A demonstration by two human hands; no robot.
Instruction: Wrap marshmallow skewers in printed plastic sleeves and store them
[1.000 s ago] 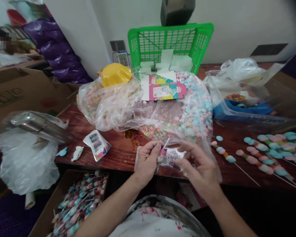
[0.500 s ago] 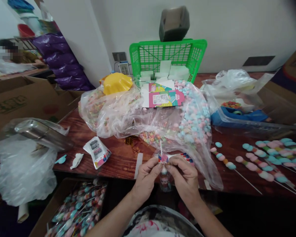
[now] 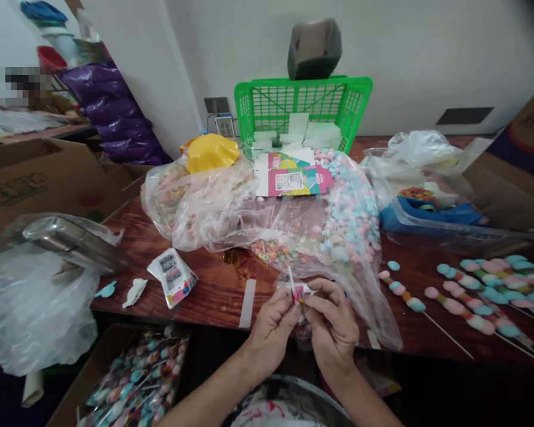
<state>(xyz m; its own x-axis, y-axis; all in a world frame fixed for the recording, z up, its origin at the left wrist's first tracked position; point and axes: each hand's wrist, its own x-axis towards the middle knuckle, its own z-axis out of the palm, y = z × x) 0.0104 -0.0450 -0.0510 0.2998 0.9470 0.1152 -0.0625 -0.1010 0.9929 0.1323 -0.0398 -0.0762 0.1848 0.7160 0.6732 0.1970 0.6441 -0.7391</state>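
Observation:
A white stick [image 3: 290,276] rises from a small printed label [image 3: 299,293] between my two hands at the table's front edge. My left hand [image 3: 270,320] pinches the label from the left. Opposite it, my right hand [image 3: 331,320] has thumb and fingers closed on the label's right side. Below the fingers hangs a clear wrapped packet [image 3: 303,335], partly hidden by my hands. A clear bag of pastel candies [image 3: 347,219] lies just beyond. To the left rests a stack of printed cards [image 3: 173,277].
Candy skewers [image 3: 467,305] lie at the right. Behind the bags stands a green basket [image 3: 302,89]. A steel flask [image 3: 73,243] leans at the left, above a box of wrapped skewers [image 3: 129,379]. A clear bin [image 3: 436,219] sits at the back right. Another person is at the far left.
The label is now folded more closely around the stick. My right hand has turned slightly and its fingers have shifted on the label. The view has moved a little.

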